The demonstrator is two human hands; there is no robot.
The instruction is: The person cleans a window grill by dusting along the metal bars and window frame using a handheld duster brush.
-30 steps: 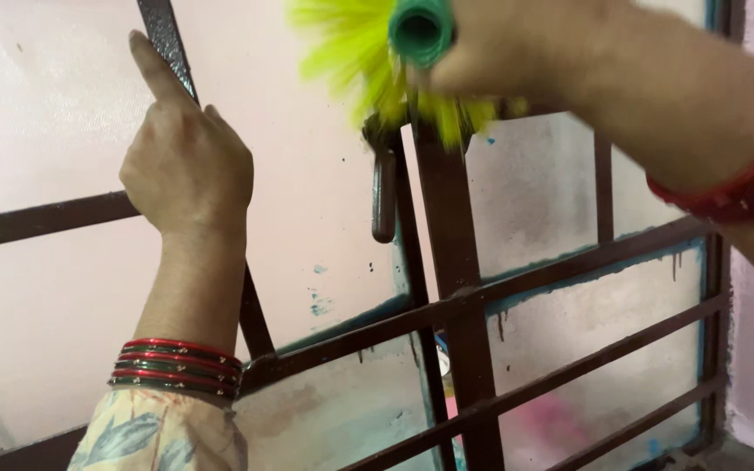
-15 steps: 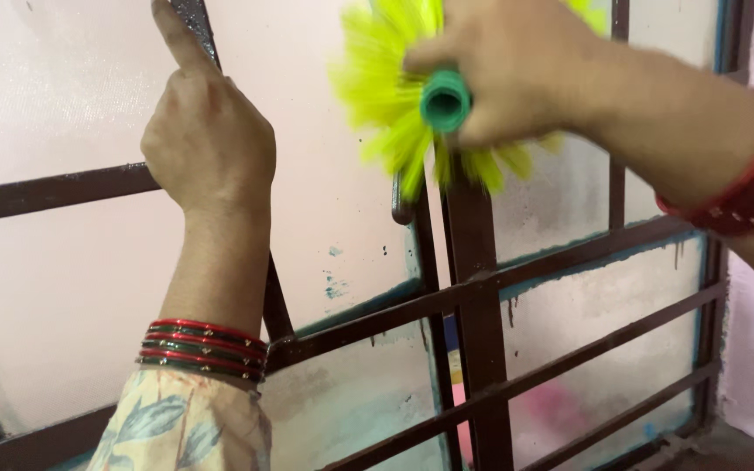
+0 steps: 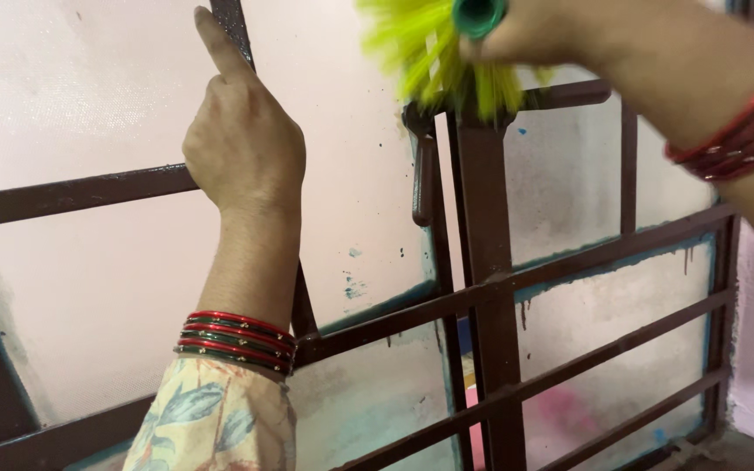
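Window (image 3: 89, 113): frosted panes in a dark brown frame, fills the view. Blue paint smears along the pane edges, centre and right.

Grille (image 3: 560, 270): brown metal bars, horiz. and vert., in front of the right-hand panes. Thick post at centre; a latch (image 3: 419, 183) hangs just left of it.

Right hand (image 3: 560, 26): top edge of view, partly cropped, motion-blurred. Fingers closed round the green handle (image 3: 479, 12) of a brush. Exact finger positions: cannot tell. Red bangles at the wrist, far right.

Left hand (image 3: 244, 144): left of centre, fist wrapped on a slanted bar (image 3: 230, 22). Index finger extended up along the bar; other fingers curled tight, pressed together. Red and green bangles and a floral sleeve lower down.

Brush (image 3: 434, 52): yellow-green bristles, at top centre, touching the top of the centre post and the latch mount. Bristles splayed and blurred.

Risks (judgement):
- Bristles may snag on the latch or a bar joint; cause: brush head working tight against the hardware.
- Knuckles of the right hand may strike the grille; cause: grip sits very near the bars.
- Dust may drop toward the face; cause: brush is above eye level.
- Left grip may slip; cause: bar is slanted and smooth-painted.
- Pane may crack; cause: hard push with the handle end.
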